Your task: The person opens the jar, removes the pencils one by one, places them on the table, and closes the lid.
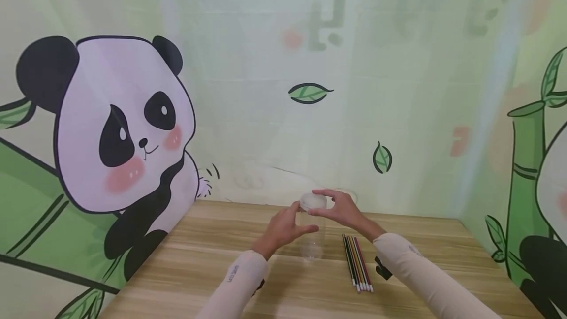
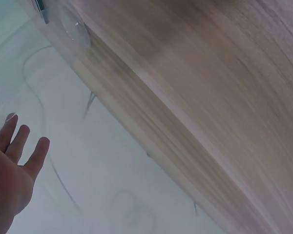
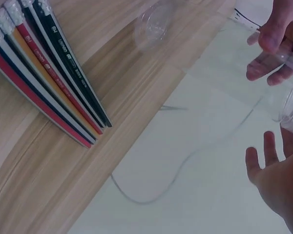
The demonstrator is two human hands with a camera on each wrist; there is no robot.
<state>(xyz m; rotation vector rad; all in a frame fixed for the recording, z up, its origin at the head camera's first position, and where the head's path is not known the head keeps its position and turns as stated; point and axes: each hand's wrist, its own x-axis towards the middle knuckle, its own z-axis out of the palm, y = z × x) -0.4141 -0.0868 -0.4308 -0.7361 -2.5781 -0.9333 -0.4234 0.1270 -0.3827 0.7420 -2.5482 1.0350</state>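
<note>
A tall, clear plastic jar (image 1: 312, 246) is upright over the wooden table, its round base (image 3: 155, 23) visible in the right wrist view. My left hand (image 1: 280, 226) holds the jar's upper side, thumb across the front and fingers toward the back. At the top, my right hand (image 1: 342, 207) grips the round, clear rim (image 3: 289, 109) between thumb and fingers. Whether that rim is a separate lid, I cannot tell. In the left wrist view, only part of the left hand (image 2: 12, 170) shows, with several fingers spread.
Several coloured pencils (image 1: 358, 264) lie side by side to the right of the jar, their pale ends nearest me. Behind the wooden table (image 1: 212, 245) hangs a pale green backdrop (image 1: 248, 127) with panda and bamboo drawings. A black object (image 1: 383, 268) shows under the right forearm.
</note>
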